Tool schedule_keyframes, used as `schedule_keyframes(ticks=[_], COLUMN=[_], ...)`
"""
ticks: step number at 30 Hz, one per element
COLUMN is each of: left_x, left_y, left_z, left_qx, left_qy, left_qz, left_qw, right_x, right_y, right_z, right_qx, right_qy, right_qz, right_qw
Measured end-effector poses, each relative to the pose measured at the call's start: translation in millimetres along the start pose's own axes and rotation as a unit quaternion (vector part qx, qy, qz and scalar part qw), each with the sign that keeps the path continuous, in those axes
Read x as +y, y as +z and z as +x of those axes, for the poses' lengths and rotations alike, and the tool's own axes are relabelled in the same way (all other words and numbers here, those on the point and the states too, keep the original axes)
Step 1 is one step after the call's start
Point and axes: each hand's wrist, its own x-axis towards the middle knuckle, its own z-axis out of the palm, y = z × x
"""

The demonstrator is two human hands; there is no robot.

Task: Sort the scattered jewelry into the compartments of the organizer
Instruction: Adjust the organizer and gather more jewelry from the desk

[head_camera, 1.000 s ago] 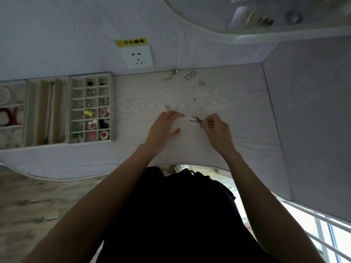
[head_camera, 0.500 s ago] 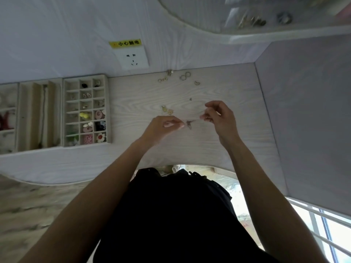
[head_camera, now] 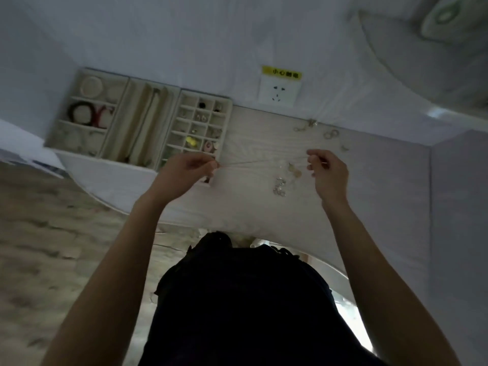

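Note:
A thin chain necklace is stretched taut above the desk between my two hands. My left hand pinches one end over the near corner of the grid tray, hiding its nearest cells. My right hand pinches the other end. A sparkly pendant shows below the chain, blurred. Small gold pieces lie on the desk beside my right hand. The beige organizer also has a long-slot tray and a wide tray holding bangles.
Loose rings and a gold chain piece lie by the back wall. A wall socket with a yellow label sits above the desk. A side wall closes the desk on the right. The desk front edge curves in.
My hands have drawn apart, pulling the chain out straight; my left hand went toward the grid tray. The camera swung left, so the organizer now sits nearer the middle.

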Motion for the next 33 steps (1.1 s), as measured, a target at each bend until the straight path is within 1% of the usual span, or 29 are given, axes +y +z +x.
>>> schedule_keyframes(ticks=[4,7,9,12,14,16,18,20,23,26,28,31,33], left_x=[-29,-54,-63,-71,-73,-76,-79,-83,-84,-86,-89,-94,-98], left_y=[-39,-71,-91,-122,-140,-161,-181,-199,-219,-228,-232,-235,-234], left_z=[-18,-27,-27,-15,-1,18,42,68,102,122,133,147,157], left_qx=[0.118,0.187,0.223,0.278,0.303,0.312,0.302,0.274,0.208,0.154,0.123,0.066,0.038], left_qy=[-0.032,-0.052,-0.050,-0.046,-0.032,-0.023,-0.008,0.012,0.037,0.075,0.079,0.050,0.051], left_qz=[0.035,0.018,0.006,-0.012,-0.017,-0.043,-0.057,-0.037,-0.003,0.046,0.055,0.091,0.108], left_qw=[0.992,0.981,0.974,0.959,0.952,0.949,0.952,0.961,0.977,0.984,0.988,0.992,0.992], right_x=[-27,-54,-72,-99,-113,-126,-136,-143,-150,-152,-152,-148,-143], right_y=[50,100,132,178,204,229,250,270,297,322,339,360,370], right_z=[2,-3,-9,-18,-22,-23,-23,-23,-26,-35,-40,-47,-49], right_qx=[-0.120,-0.230,-0.281,-0.312,-0.312,-0.306,-0.295,-0.290,-0.280,-0.281,-0.291,-0.315,-0.318], right_qy=[-0.080,-0.132,-0.163,-0.211,-0.214,-0.207,-0.205,-0.198,-0.211,-0.227,-0.231,-0.245,-0.256], right_qz=[-0.058,-0.102,-0.116,-0.119,-0.111,-0.099,-0.082,-0.073,-0.081,-0.096,-0.113,-0.150,-0.170], right_qw=[0.988,0.959,0.939,0.919,0.919,0.924,0.930,0.934,0.933,0.928,0.922,0.904,0.897])
